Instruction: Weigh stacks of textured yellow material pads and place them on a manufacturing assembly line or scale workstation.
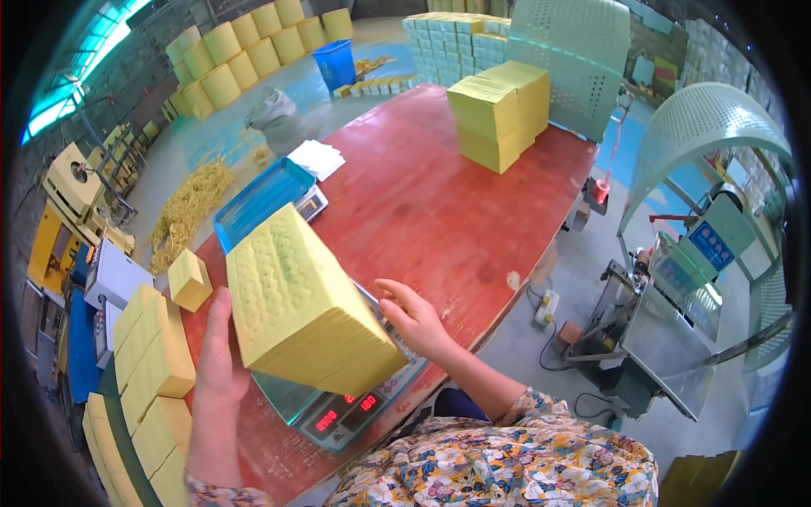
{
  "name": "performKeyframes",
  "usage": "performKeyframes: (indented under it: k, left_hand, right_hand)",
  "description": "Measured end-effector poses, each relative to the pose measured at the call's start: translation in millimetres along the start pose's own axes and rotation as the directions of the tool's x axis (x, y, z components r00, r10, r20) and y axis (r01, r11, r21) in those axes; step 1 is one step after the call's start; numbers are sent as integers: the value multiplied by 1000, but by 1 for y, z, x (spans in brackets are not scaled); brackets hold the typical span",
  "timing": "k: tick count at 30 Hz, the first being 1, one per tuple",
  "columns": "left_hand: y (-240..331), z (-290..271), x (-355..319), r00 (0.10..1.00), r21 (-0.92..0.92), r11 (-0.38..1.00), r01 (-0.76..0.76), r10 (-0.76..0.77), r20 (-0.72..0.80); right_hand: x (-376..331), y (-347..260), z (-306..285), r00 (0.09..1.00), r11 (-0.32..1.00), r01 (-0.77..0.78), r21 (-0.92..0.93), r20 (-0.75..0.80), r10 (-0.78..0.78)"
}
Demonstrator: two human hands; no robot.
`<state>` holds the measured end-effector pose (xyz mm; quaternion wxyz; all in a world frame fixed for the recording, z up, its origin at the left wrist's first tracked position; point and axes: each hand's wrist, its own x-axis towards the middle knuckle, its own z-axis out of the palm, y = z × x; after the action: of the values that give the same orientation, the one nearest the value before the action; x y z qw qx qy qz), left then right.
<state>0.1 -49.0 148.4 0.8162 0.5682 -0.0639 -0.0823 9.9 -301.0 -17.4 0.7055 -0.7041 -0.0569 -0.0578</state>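
A tall stack of yellow paper sheets (308, 317), with rows of punched marks on its top, sits on a digital scale (334, 431) with lit red figures. My left hand (218, 359) is upright along the stack's left side, fingers stretched; whether it touches the paper is hard to tell. On the other side, my right hand (414, 317) is open beside the stack, its fingers a little bent and apart from the paper. The stack hides most of the scale's plate.
A red table (405, 203) carries another yellow paper block (498, 114) at its far end. A blue tray (266, 203) on a second scale lies beyond my stack. Yellow bundles (152, 363) line the left. A machine with a perforated guard (705, 127) stands right.
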Motion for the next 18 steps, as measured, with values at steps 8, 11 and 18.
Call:
performKeyframes:
  k: [8, 11, 18]
  left_hand:
    - [-28, 45, 12, 918, -17, 931, 363, -361, -164]
    - [-51, 79, 50, 924, -45, 934, 355, -358, -135]
    - [-118, 166, 205, 873, -57, 871, 487, -485, 50]
  right_hand:
    - [9, 41, -19, 962, 923, -270, 275, 103, 251]
    - [41, 45, -69, 819, 592, -557, 582, 265, 509]
    - [163, 73, -226, 877, 792, -472, 387, 110, 468]
